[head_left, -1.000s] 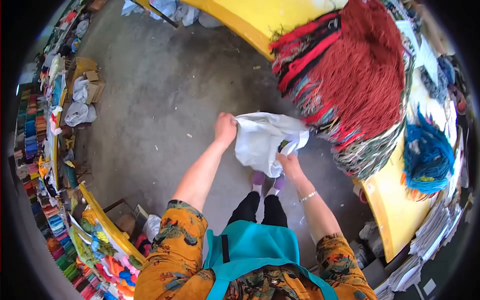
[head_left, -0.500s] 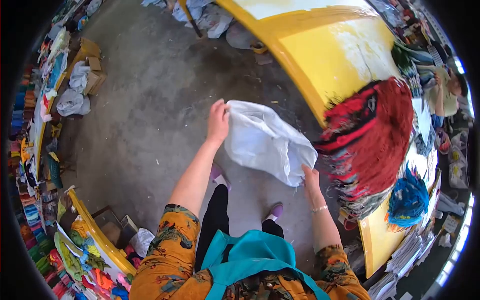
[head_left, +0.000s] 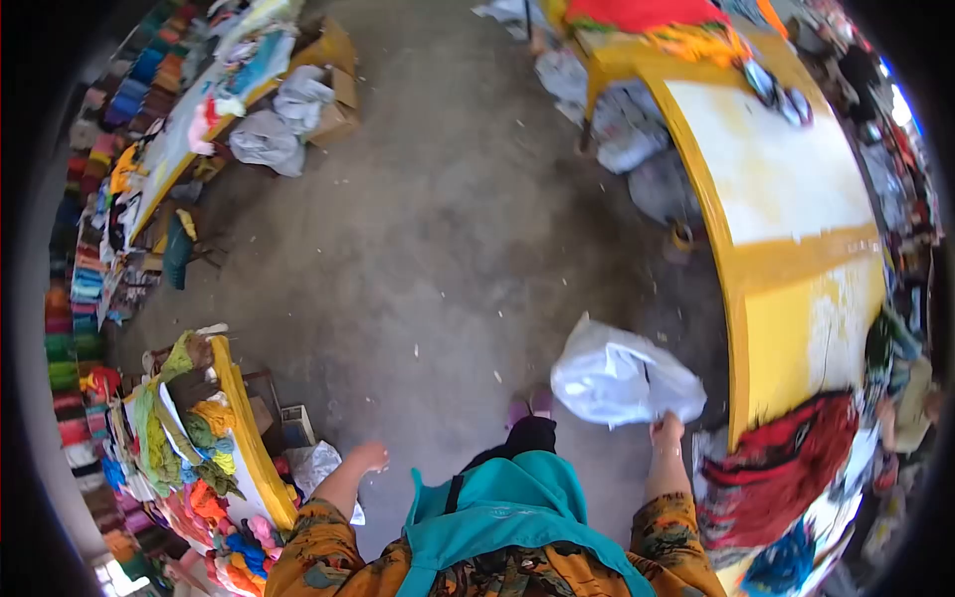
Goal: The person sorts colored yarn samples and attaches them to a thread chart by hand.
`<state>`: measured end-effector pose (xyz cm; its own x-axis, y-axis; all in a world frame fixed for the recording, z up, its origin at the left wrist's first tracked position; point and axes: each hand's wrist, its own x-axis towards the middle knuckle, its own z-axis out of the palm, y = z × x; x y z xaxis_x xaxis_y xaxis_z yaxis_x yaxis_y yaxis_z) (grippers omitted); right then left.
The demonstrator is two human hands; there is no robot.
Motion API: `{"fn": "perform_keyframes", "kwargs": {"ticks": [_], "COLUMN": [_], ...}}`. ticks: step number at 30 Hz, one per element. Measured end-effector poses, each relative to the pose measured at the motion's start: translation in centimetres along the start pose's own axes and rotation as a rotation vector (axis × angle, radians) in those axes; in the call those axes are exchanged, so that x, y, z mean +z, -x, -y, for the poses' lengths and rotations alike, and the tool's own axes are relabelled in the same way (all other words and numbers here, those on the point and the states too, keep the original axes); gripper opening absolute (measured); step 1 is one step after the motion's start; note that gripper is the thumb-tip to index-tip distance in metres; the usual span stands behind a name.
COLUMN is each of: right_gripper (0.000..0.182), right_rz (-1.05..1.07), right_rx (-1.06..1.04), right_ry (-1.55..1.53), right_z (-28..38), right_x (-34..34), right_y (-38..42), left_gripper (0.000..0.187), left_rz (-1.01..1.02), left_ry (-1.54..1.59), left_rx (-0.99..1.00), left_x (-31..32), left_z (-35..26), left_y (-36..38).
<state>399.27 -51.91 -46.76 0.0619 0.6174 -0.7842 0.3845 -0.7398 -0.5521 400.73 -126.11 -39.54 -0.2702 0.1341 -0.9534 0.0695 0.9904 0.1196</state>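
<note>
While right hand (head_left: 668, 430) grips white bag (head_left: 622, 376), left hand (head_left: 372, 458) hangs apart

As I read it off the head feed, the bag is out front and to the right, over the grey floor (head_left: 448, 289), between the purple shoes (head_left: 518, 410) and the long yellow table (head_left: 736, 318). Puffed out, crinkled. Long axis slants, more across than away: far left down to near right. Held end points right and back toward the person; free end points left, one peaked corner reaching farthest away. Can't tell which end is the mouth, or whether any of it touches the floor.

Right fingers: curled tight, pinching the near edge close to the bag's right end. Too small for me to split finger by finger. Left hand: empty, well apart from the bag, pointing inward near the teal apron (head_left: 507, 497). Its fingers blur together; I can't tell spread or pressed.

Nearby: dark red yarn (head_left: 786, 483) on the table, right of the right hand; blue yarn (head_left: 782, 562) closer in. Left side: mixed yarn heap (head_left: 184, 428) on a second table (head_left: 261, 458), crumpled plastic (head_left: 312, 466) beside it.
</note>
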Motion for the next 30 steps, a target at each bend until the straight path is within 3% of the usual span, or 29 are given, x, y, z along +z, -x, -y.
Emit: {"fn": "perform_keyframes", "kwargs": {"ticks": [2,4,6,7,8,9,10,11,13,14,15,17,18,19,20,21,24,26,27,29,30], "right_gripper": [0.008,0.003,0.015,0.021,0.025,0.029,0.026,0.026,0.016,0.016,0.016,0.018,0.018,0.022,0.020,0.016,0.008,0.019,0.014,0.015,0.015], "right_rz": [-0.031,0.087,0.147,0.058,-0.078,0.094,0.181,0.208,0.001,0.063,0.255,0.831,1.017,0.978,0.786,0.892,1.056,1.185,1.176,1.212,1.222], "right_rx": [0.032,0.057,0.117,0.193,0.148,0.169,0.256,0.245,0.119,0.091,0.043,-0.276,-0.278,-0.363,-0.255,-0.196,-0.457,-0.569,-0.543,-0.517,-0.404], "right_ry": [0.013,0.012,0.005,0.034,0.164,0.241,0.179,0.202,0.682,0.774,0.864,1.196,1.210,0.912,0.784,0.726,0.808,0.816,0.834,0.977,1.021], "right_z": [0.6,1.8,2.0,1.9,3.9,4.8,5.8,6.5,8.0,11.6,14.4,18.5,20.3,20.2,20.7,21.6,24.0,24.5,24.6,24.0,24.2], "right_x": [0.3,0.9,0.9,1.1,4.0,4.1,6.3,10.3,16.7,23.0,30.1,43.7,50.8,58.0,65.9,72.6,87.7,94.3,97.6,101.2,101.5], "right_y": [1.7,3.5,1.4,-1.6,2.5,0.3,-4.8,-5.9,-4.9,-1.8,1.1,5.0,6.9,11.0,14.0,17.3,31.3,35.5,36.9,32.3,30.5], "left_gripper": [0.025,0.035,0.068,0.068,0.081,0.094,0.094,0.095,0.096,0.096,0.096,0.095,0.093,0.091,0.089,0.083,0.064,0.053,0.047,0.037,0.033], "left_rz": [-0.139,-0.270,-0.184,-0.198,-0.230,-0.266,-0.282,-0.237,-0.183,-0.156,-0.133,-0.045,-0.029,-0.012,0.042,0.070,0.102,0.061,0.018,-0.119,-0.248], "left_ry": [0.148,0.300,0.320,0.351,0.267,0.182,0.212,0.324,0.451,0.489,0.529,0.669,0.723,0.775,0.786,0.841,0.927,0.913,0.873,0.775,0.724], "left_rx": [-0.103,-0.195,-0.334,-0.343,-0.302,-0.263,-0.279,-0.330,-0.388,-0.400,-0.406,-0.450,-0.435,-0.421,-0.397,-0.394,-0.403,-0.393,-0.383,-0.386,-0.413], "left_x": [-3.0,-7.2,-11.1,-12.8,-14.2,-16.1,-18.1,-19.8,-22.2,-23.6,-24.9,-26.1,-26.3,-26.2,-26.5,-26.9,-33.2,-39.5,-43.8,-53.3,-59.8], "left_z": [1.6,2.3,2.3,2.3,2.5,2.2,1.9,1.6,0.6,-1.0,-2.3,-4.2,-4.7,-4.9,-5.2,-5.2,-3.2,0.2,2.5,7.2,9.7], "left_y": [2.0,3.6,4.3,4.3,4.1,3.6,3.0,1.9,2.2,2.3,1.9,0.7,0.0,-1.1,-2.2,-2.9,-5.2,-8.2,-10.3,-16.4,-20.7]}}
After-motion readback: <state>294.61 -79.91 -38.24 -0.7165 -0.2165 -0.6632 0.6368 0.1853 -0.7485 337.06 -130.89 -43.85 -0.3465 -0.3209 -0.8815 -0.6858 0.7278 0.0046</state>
